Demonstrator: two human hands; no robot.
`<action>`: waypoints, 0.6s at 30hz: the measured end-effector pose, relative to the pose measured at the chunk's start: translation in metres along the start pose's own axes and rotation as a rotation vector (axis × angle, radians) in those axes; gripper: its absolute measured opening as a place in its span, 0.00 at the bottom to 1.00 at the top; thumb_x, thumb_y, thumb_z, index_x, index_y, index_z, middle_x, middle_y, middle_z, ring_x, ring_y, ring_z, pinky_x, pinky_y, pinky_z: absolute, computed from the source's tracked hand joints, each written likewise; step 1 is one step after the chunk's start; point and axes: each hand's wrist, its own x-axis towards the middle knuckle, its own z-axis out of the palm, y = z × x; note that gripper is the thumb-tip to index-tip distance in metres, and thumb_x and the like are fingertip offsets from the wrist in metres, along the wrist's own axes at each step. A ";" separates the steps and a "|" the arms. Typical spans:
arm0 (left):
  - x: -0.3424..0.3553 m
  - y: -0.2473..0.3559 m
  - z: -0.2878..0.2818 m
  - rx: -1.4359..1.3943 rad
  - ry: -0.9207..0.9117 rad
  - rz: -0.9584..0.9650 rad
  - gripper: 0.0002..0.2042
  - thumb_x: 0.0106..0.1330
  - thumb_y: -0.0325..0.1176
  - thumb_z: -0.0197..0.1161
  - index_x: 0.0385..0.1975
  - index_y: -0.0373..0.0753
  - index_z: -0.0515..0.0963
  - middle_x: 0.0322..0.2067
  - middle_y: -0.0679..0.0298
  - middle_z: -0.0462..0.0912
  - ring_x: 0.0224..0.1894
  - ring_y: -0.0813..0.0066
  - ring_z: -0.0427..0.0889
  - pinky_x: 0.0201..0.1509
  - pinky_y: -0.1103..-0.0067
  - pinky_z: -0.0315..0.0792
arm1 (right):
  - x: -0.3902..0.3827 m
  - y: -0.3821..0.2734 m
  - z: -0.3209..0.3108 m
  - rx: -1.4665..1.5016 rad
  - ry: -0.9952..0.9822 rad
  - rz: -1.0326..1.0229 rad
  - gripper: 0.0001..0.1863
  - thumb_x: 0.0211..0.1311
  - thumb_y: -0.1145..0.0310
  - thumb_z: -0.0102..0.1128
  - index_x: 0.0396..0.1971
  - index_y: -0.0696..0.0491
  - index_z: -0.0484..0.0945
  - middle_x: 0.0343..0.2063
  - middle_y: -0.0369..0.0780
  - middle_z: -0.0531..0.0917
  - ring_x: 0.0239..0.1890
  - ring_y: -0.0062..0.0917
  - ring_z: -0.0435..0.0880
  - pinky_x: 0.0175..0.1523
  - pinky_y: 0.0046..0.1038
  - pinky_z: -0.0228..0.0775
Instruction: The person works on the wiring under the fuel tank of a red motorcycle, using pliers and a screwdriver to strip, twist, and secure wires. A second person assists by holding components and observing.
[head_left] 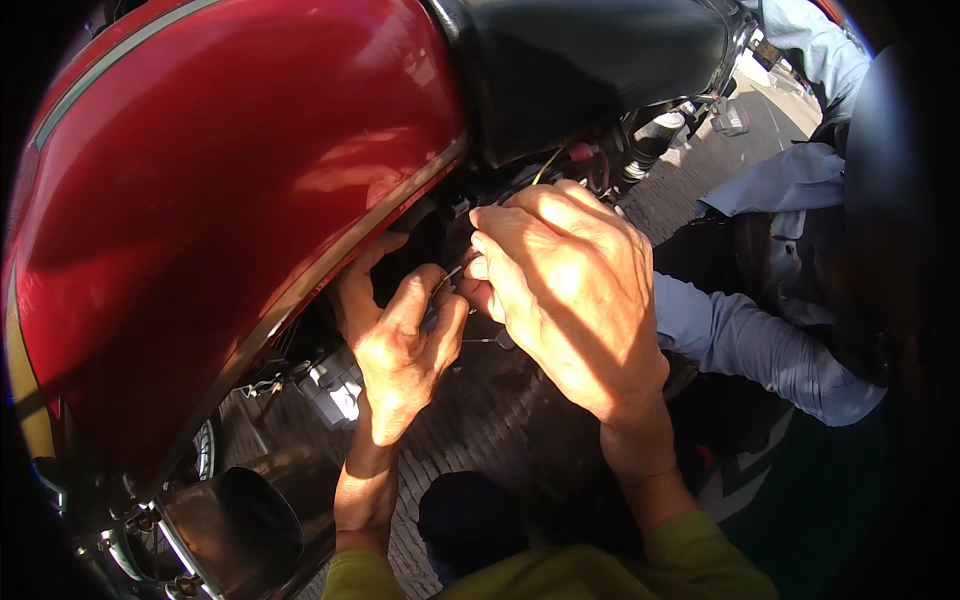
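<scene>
My left hand (390, 350) is under the lower edge of the red fuel tank (240, 180), index finger and thumb closed around a thin wire (447, 278). Just right of it, my right hand (565, 290) has its fingers pinched at the wire's upper end; what exactly they hold is hidden. Both hands are beside the exposed, shadowed side of the motorbike, below the black seat (590, 50), where a yellow lead (545, 165) and other small parts show.
Another person's pale blue sleeve (760, 350) reaches in from the right behind my right hand, with more sleeves and dark clothing at upper right. A dark curved metal panel (230, 520) and part of a wheel are at lower left, over grey ribbed paving (440, 445).
</scene>
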 end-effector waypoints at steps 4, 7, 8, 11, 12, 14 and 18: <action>-0.005 -0.002 0.000 -0.037 0.058 0.096 0.09 0.46 0.21 0.68 0.29 0.35 0.80 0.46 0.51 0.74 0.47 0.59 0.76 0.48 0.71 0.72 | 0.004 -0.005 -0.015 0.044 0.072 0.052 0.13 0.37 0.70 0.68 0.28 0.57 0.81 0.28 0.40 0.82 0.33 0.31 0.80 0.39 0.30 0.74; -0.005 -0.001 -0.004 -0.118 0.034 0.036 0.10 0.47 0.18 0.67 0.30 0.33 0.80 0.45 0.50 0.75 0.47 0.61 0.77 0.50 0.73 0.72 | -0.003 -0.004 -0.005 0.048 -0.132 0.039 0.06 0.44 0.70 0.63 0.22 0.57 0.79 0.23 0.42 0.79 0.31 0.36 0.80 0.35 0.35 0.73; -0.001 0.001 -0.007 -0.111 0.022 0.039 0.10 0.47 0.19 0.67 0.30 0.33 0.80 0.46 0.49 0.75 0.47 0.61 0.77 0.50 0.73 0.72 | -0.003 -0.006 -0.004 0.066 -0.203 0.054 0.05 0.46 0.71 0.61 0.20 0.57 0.78 0.21 0.42 0.78 0.30 0.37 0.80 0.33 0.36 0.72; -0.005 -0.001 -0.013 -0.043 0.027 0.056 0.09 0.48 0.21 0.68 0.31 0.31 0.80 0.47 0.48 0.76 0.48 0.60 0.79 0.48 0.73 0.74 | -0.001 -0.003 0.013 0.084 -0.164 -0.098 0.04 0.48 0.71 0.61 0.23 0.56 0.79 0.23 0.41 0.79 0.29 0.36 0.80 0.31 0.35 0.73; -0.008 0.003 -0.006 -0.073 0.047 0.079 0.09 0.48 0.21 0.68 0.31 0.31 0.80 0.46 0.47 0.77 0.47 0.60 0.79 0.48 0.73 0.74 | -0.006 0.001 0.008 0.046 -0.197 -0.082 0.04 0.48 0.71 0.61 0.23 0.55 0.78 0.23 0.41 0.79 0.29 0.35 0.80 0.31 0.34 0.72; -0.011 0.012 0.007 -0.133 0.087 0.126 0.09 0.49 0.21 0.68 0.31 0.30 0.79 0.46 0.47 0.78 0.45 0.60 0.80 0.47 0.73 0.74 | -0.018 0.009 -0.004 -0.031 -0.261 -0.049 0.04 0.48 0.71 0.61 0.24 0.55 0.78 0.25 0.40 0.78 0.29 0.35 0.80 0.32 0.34 0.72; -0.023 -0.004 -0.012 -0.011 0.093 0.162 0.10 0.54 0.24 0.67 0.35 0.30 0.79 0.38 0.49 0.82 0.42 0.66 0.82 0.47 0.74 0.74 | -0.028 -0.014 0.014 0.217 -0.009 -0.114 0.05 0.40 0.72 0.61 0.16 0.57 0.77 0.20 0.41 0.78 0.29 0.32 0.80 0.28 0.31 0.73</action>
